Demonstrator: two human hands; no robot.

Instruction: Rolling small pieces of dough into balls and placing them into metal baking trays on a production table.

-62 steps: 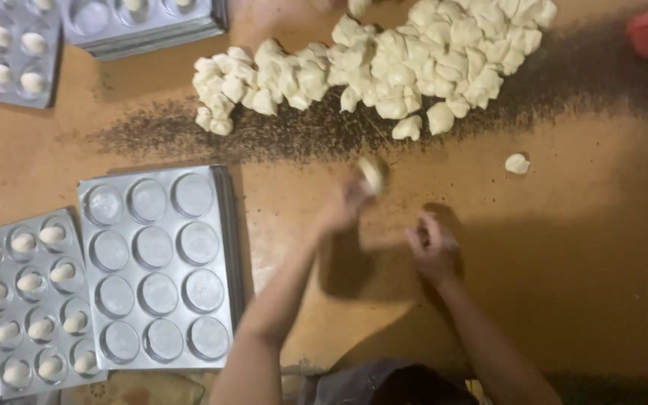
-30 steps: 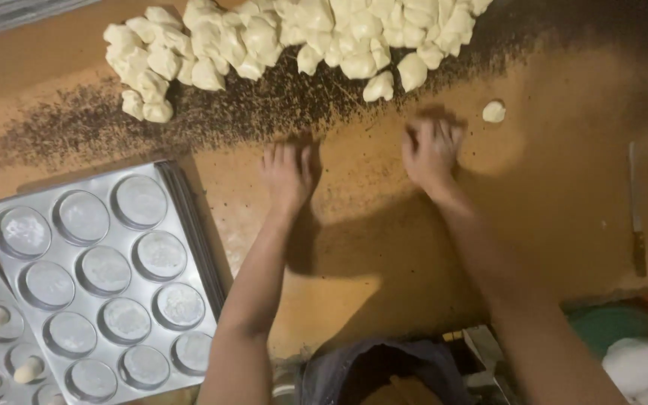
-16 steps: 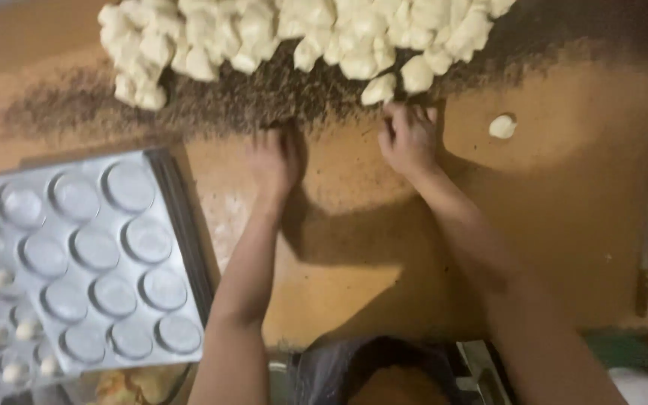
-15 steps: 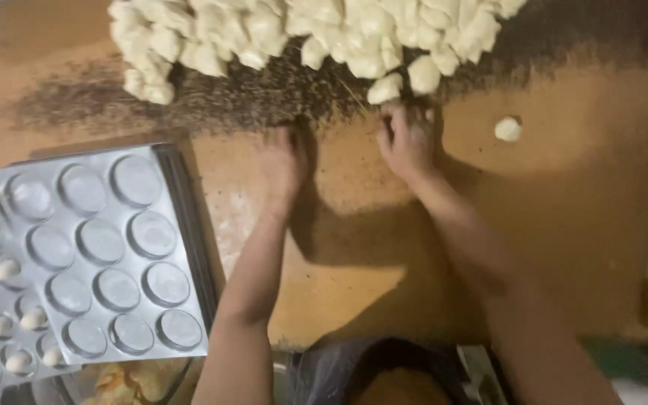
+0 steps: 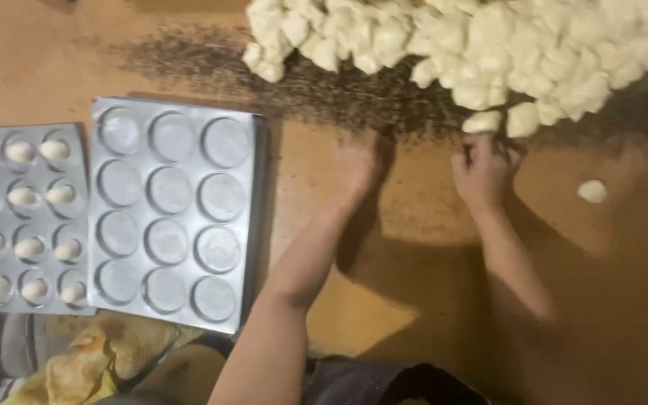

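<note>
Dough pieces (image 5: 489, 45) heap across the table (image 5: 414, 255) above your hands, on a dark seed band (image 5: 339, 90). An empty round-cup tray (image 5: 170, 210) lies left. Your left hand (image 5: 361, 161) presses palm-down by the seeds; your right hand (image 5: 481, 169) curls beneath two dough lumps (image 5: 504, 120), grip unclear. One stray piece (image 5: 592, 191) sits right.

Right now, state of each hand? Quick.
Left hand: palm down on the table at the seed strip; grip cannot be told.
Right hand: fingers curled by the dough pile; holding anything cannot be told.
</note>
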